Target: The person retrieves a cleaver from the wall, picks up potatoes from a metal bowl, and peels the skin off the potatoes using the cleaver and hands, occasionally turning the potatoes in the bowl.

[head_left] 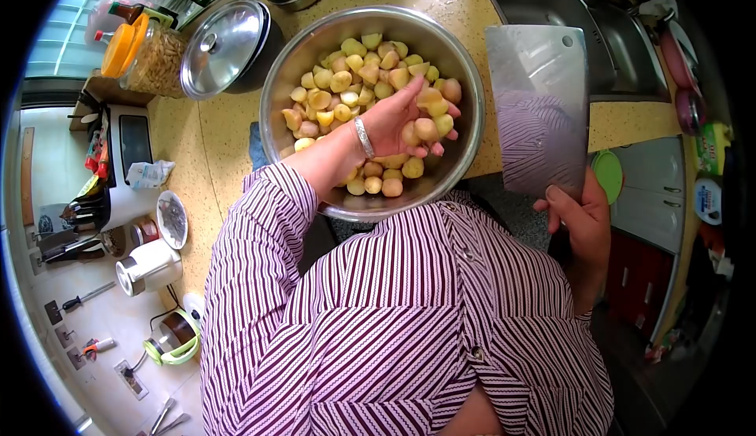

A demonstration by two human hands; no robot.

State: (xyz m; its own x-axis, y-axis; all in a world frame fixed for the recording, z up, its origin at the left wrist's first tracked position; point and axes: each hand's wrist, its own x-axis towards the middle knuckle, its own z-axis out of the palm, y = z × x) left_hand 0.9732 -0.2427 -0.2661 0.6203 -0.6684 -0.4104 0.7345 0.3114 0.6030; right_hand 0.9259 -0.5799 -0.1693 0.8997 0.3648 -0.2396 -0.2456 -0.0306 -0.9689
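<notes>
A wide steel basin point(469, 146) stands on the counter, full of small peeled potatoes point(340, 82), some whole and some cut into pieces. Over its right half, my left hand point(390, 120) is turned palm up with its fingers curled round several potato pieces point(426, 129); a silver bracelet is on that wrist. To the right of the basin, my right hand point(581, 214) grips a broad cleaver point(539, 105) by its lower end, the blade pointing up and away. Its handle is mostly hidden in my fingers. The blade is apart from the potatoes.
Behind the cleaver lies a steel sink point(630, 54). Left of the basin are a lidded pot point(224, 50), a jar with an orange lid point(146, 57) and several bottles. A knife block point(88, 204), a white jug point(150, 265) and a green-rimmed kettle point(175, 335) stand further left.
</notes>
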